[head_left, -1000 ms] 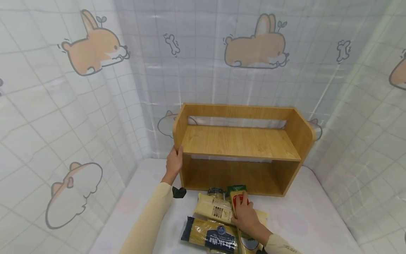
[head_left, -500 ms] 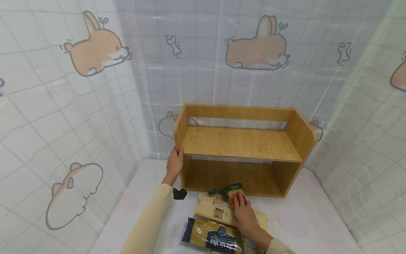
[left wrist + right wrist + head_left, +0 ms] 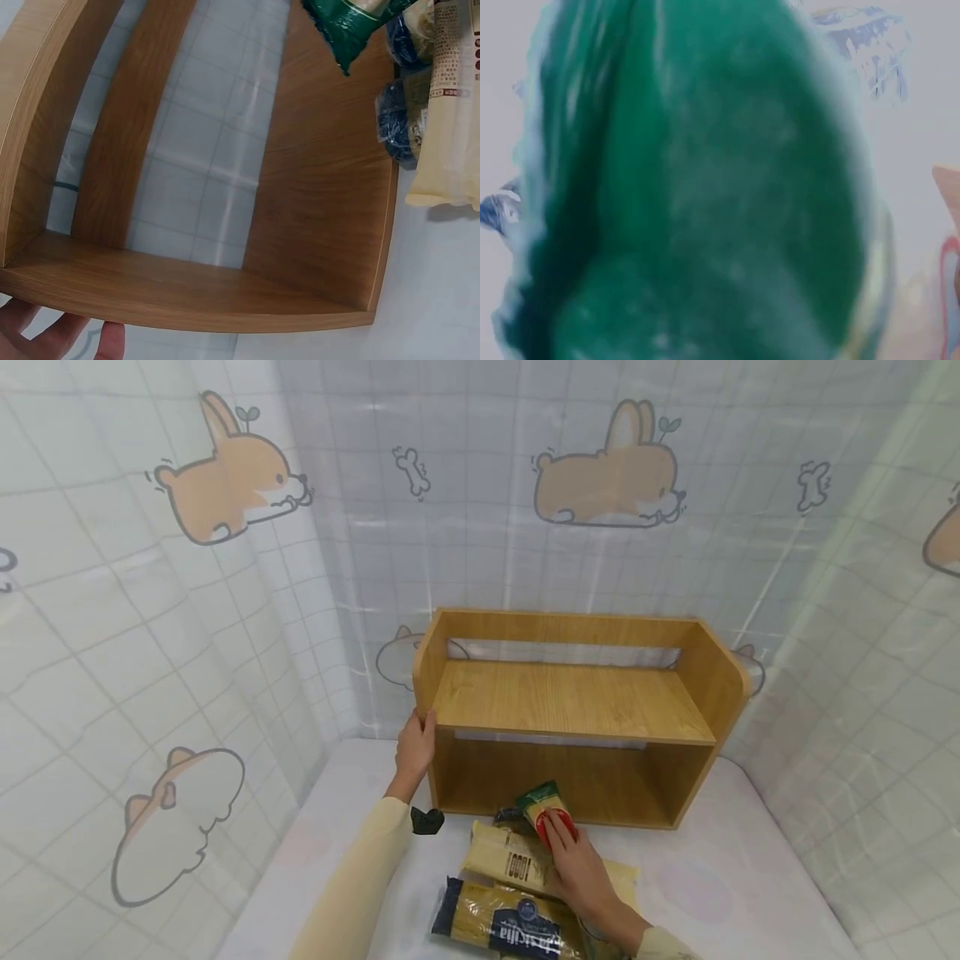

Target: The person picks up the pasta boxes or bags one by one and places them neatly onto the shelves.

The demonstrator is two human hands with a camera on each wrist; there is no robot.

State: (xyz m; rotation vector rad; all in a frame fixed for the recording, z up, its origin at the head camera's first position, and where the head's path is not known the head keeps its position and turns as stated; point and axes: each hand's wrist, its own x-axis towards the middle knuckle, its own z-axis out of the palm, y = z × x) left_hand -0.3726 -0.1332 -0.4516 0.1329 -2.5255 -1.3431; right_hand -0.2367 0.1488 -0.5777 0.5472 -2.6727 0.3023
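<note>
My left hand point(image 3: 415, 749) grips the front edge of the left side panel of a two-tier wooden shelf point(image 3: 570, 697). Its fingertips point(image 3: 112, 341) show against the panel's outer face in the left wrist view. With my right hand point(image 3: 585, 878) I hold a yellow pasta packet point(image 3: 534, 810) with a green end and a red label. That packet slants across the other packets, its green end in front of the lower shelf opening. In the right wrist view the packet's green end point(image 3: 727, 187) fills most of the frame, blurred.
A cream packet point(image 3: 497, 852) and a navy-and-yellow pasta packet point(image 3: 510, 920) lie piled before the shelf on a white cloth point(image 3: 697, 893). Dark-ended packets point(image 3: 397, 124) peek out behind. Curtains with printed dogs point(image 3: 607, 477) surround the space.
My right hand has shifted slightly left, swinging the packet's green end leftward and up toward the shelf's lower opening. My left hand stays on the side panel.
</note>
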